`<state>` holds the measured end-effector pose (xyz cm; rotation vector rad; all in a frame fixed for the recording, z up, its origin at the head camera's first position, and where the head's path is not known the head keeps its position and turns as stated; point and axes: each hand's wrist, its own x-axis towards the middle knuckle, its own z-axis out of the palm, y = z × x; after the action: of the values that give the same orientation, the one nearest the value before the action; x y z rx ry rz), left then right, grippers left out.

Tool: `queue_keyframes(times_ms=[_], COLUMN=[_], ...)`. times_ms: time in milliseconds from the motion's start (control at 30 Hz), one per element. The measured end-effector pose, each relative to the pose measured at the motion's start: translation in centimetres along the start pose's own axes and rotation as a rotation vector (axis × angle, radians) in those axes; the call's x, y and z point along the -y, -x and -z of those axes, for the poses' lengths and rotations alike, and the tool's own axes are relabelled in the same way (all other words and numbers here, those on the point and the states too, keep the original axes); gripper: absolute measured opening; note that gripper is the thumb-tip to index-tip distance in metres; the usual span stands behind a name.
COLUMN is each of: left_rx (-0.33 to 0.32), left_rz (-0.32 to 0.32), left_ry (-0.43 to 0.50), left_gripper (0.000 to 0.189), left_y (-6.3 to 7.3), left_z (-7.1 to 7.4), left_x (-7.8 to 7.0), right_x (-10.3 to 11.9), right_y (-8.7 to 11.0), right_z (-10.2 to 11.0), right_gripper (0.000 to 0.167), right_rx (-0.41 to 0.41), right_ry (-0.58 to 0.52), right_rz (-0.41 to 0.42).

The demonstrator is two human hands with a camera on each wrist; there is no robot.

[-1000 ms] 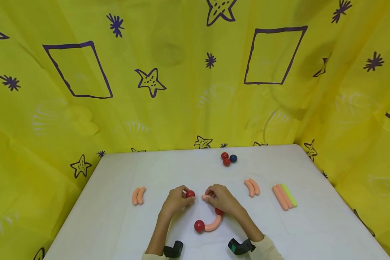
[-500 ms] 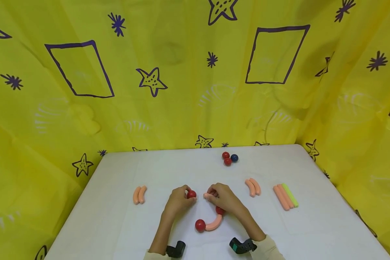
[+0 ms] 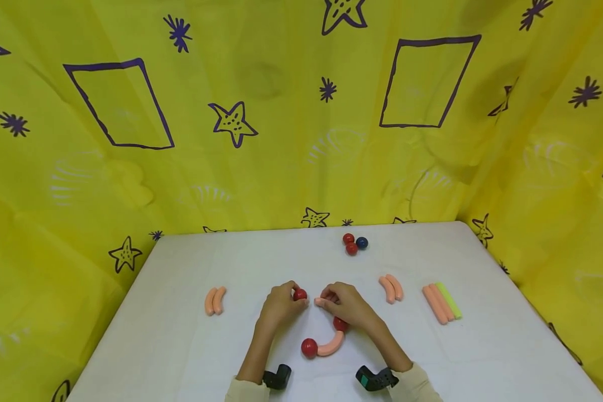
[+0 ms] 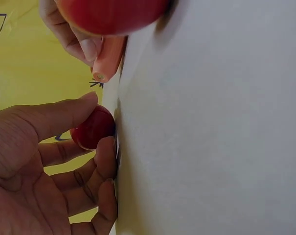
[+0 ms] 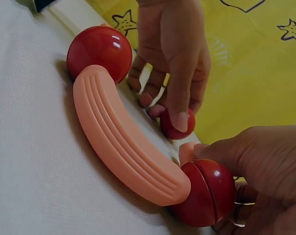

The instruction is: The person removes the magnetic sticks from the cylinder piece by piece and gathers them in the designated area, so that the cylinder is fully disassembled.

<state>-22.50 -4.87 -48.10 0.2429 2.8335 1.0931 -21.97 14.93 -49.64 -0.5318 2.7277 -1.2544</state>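
Observation:
Between thumb and fingers, my left hand (image 3: pixel 281 307) pinches a small red ball (image 3: pixel 300 294) just above the white table. Facing it, my right hand (image 3: pixel 350 306) pinches a peach rod (image 4: pixel 108 58), whose round end points toward that ball; a narrow gap separates the two. Below the right hand, a curved, grooved peach rod (image 5: pixel 123 137) joins a red ball (image 3: pixel 309 348) at its left end to another red ball (image 5: pixel 204 193) at its right end. The right hand partly hides this second ball. Whether the held rod is fixed to it, I cannot tell.
Two red balls (image 3: pixel 351 249) and a dark blue ball (image 3: pixel 362 243) lie at the back of the table (image 3: pixel 261 257). Curved peach rods lie in pairs at left (image 3: pixel 214 301) and right (image 3: pixel 391 288). Straight peach rods (image 3: pixel 437 303) and a green rod (image 3: pixel 449 300) lie farther right.
The left hand has moved right and slightly away with its red ball, closer to the held peach rod. The right hand and the joined pieces stay nearly still.

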Motion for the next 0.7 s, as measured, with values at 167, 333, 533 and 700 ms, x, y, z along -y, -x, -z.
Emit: queue_keyframes(times_ms=[167,333,533,700], left_rx=[0.037,0.083,0.155,0.169], left_rz=[0.021,-0.003,-0.076,-0.096], left_ry=[-0.012,0.028,0.065,0.071], left_gripper=[0.027,0.028,0.032,0.036], left_y=[-2.3,-5.5,-9.1,-11.2], left_z=[-0.1,-0.5,-1.4,-1.4], left_x=[-0.5,-0.8,-0.6,-0.9], right_x=[-0.1,-0.2,-0.3,-0.3], right_y=[-0.3,-0.4,-0.2,-0.1], right_z=[0.0,0.0,-0.1,-0.1], right_gripper=[0.016,0.016,0.016,0.016], right_rx=[-0.002,-0.006,-0.013,-0.019], right_ry=[-0.010,-0.015,-0.033,-0.030], right_rz=[-0.002,0.002,0.002,0.004])
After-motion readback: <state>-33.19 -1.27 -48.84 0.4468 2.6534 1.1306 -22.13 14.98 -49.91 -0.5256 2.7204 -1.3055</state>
